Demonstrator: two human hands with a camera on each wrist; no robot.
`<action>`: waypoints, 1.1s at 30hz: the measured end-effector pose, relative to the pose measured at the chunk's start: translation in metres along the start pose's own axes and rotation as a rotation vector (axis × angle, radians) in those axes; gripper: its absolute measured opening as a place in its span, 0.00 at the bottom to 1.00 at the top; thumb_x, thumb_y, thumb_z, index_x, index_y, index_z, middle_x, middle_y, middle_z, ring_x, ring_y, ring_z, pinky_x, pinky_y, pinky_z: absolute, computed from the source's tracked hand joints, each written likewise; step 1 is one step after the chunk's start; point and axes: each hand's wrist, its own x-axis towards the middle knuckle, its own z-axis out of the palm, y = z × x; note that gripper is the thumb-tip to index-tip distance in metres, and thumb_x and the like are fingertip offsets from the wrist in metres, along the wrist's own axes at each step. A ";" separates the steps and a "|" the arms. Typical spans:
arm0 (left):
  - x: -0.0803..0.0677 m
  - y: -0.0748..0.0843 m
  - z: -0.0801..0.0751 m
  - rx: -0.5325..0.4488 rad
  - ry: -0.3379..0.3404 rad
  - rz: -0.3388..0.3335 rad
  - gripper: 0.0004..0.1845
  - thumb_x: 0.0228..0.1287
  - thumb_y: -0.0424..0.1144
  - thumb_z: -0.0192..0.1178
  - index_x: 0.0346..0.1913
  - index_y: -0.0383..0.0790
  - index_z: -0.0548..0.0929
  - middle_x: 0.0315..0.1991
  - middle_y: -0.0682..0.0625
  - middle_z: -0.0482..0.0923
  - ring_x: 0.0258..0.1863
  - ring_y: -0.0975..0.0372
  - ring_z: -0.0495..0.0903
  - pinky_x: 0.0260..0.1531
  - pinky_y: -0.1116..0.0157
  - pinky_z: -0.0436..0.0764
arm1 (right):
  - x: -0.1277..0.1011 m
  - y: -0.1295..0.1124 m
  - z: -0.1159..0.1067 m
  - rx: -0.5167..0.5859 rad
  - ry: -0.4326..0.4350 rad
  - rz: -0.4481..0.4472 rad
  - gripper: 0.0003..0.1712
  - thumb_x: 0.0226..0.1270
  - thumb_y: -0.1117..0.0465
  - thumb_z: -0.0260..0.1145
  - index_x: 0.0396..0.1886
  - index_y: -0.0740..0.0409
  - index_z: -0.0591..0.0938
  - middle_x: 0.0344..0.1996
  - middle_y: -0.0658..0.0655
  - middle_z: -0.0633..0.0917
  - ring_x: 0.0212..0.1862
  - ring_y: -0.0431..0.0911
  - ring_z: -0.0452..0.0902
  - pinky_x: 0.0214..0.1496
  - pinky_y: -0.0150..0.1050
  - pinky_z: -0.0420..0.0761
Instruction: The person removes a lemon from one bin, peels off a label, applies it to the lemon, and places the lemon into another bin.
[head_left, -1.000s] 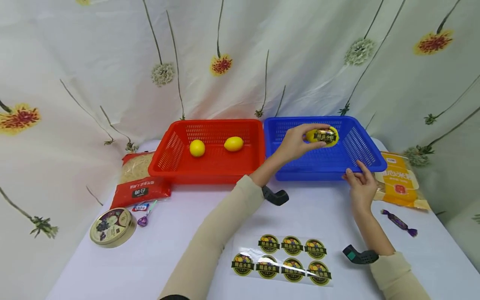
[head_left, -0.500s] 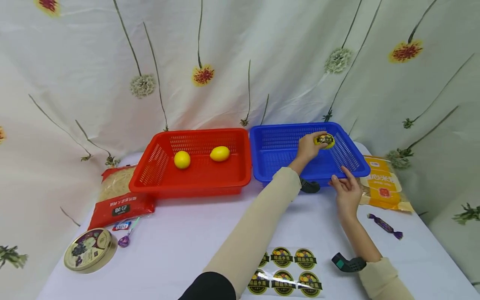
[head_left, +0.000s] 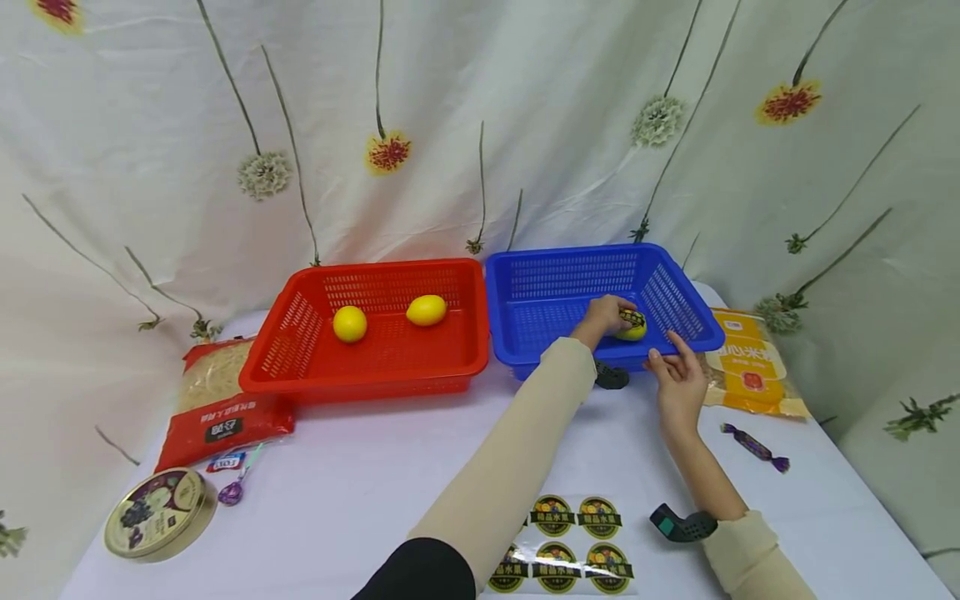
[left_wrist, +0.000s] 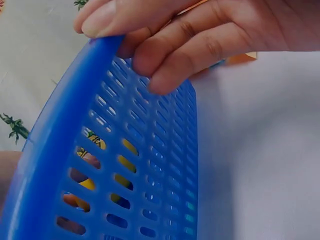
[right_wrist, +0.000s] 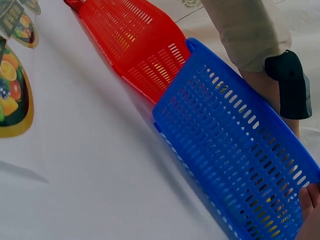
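My left hand (head_left: 606,315) reaches into the blue basket (head_left: 566,279) and grips a lemon (head_left: 634,333) low inside its front right part. A black and gold fruit sticker (head_left: 632,317) shows on the lemon. At the basket's front rim, my right hand (head_left: 681,387) holds the edge with thumb and forefinger. The left wrist view shows its fingers (left_wrist: 167,55) at the rim, the others bent against the outer wall. Through the wall's slots, yellow bits of the lemon (left_wrist: 127,164) show. In the right wrist view, the blue basket (right_wrist: 215,135) hides most of the left hand.
A red basket (head_left: 367,354) with two lemons stands to the left. A sheet of round stickers (head_left: 577,542) lies in front. At left are a red food bag (head_left: 225,429), a round tin (head_left: 157,515) and a lollipop (head_left: 231,493); at right, a yellow bag (head_left: 753,362) and a candy (head_left: 753,446).
My left hand has lowered the stickered lemon from above the blue basket down into it. The right hand keeps its hold on the front rim. The head view has shifted right.
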 end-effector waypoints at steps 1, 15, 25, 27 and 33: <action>0.013 -0.006 0.007 -0.012 0.013 0.017 0.18 0.56 0.42 0.66 0.50 0.63 0.82 0.53 0.60 0.76 0.58 0.62 0.68 0.56 0.66 0.69 | 0.000 0.000 0.000 0.004 0.001 0.004 0.27 0.62 0.67 0.61 0.62 0.64 0.70 0.27 0.51 0.77 0.30 0.38 0.78 0.39 0.24 0.78; -0.062 -0.020 -0.047 -0.154 0.114 0.338 0.24 0.62 0.37 0.60 0.62 0.55 0.73 0.62 0.55 0.68 0.51 0.62 0.74 0.43 0.71 0.73 | -0.002 0.000 0.004 0.038 0.001 0.012 0.26 0.61 0.63 0.63 0.60 0.56 0.73 0.26 0.52 0.76 0.31 0.39 0.78 0.39 0.24 0.78; -0.220 -0.108 -0.132 -0.484 0.418 0.598 0.21 0.62 0.29 0.58 0.59 0.34 0.73 0.56 0.42 0.73 0.56 0.52 0.71 0.54 0.57 0.73 | -0.006 -0.009 0.000 -0.068 0.025 0.032 0.26 0.58 0.60 0.66 0.59 0.55 0.75 0.27 0.50 0.77 0.28 0.39 0.73 0.32 0.21 0.76; -0.249 -0.131 -0.143 -0.520 0.547 0.596 0.21 0.60 0.26 0.58 0.57 0.28 0.72 0.53 0.37 0.73 0.54 0.48 0.72 0.53 0.52 0.73 | -0.007 -0.012 0.001 -0.100 0.061 0.016 0.25 0.57 0.57 0.67 0.56 0.52 0.77 0.26 0.48 0.77 0.27 0.39 0.70 0.29 0.20 0.73; -0.297 -0.214 -0.134 -0.570 0.965 0.329 0.19 0.62 0.32 0.58 0.57 0.34 0.74 0.45 0.43 0.74 0.47 0.56 0.75 0.50 0.65 0.76 | -0.016 -0.030 0.029 -0.068 -0.013 -0.239 0.16 0.58 0.63 0.68 0.47 0.56 0.82 0.26 0.48 0.79 0.29 0.39 0.70 0.30 0.24 0.70</action>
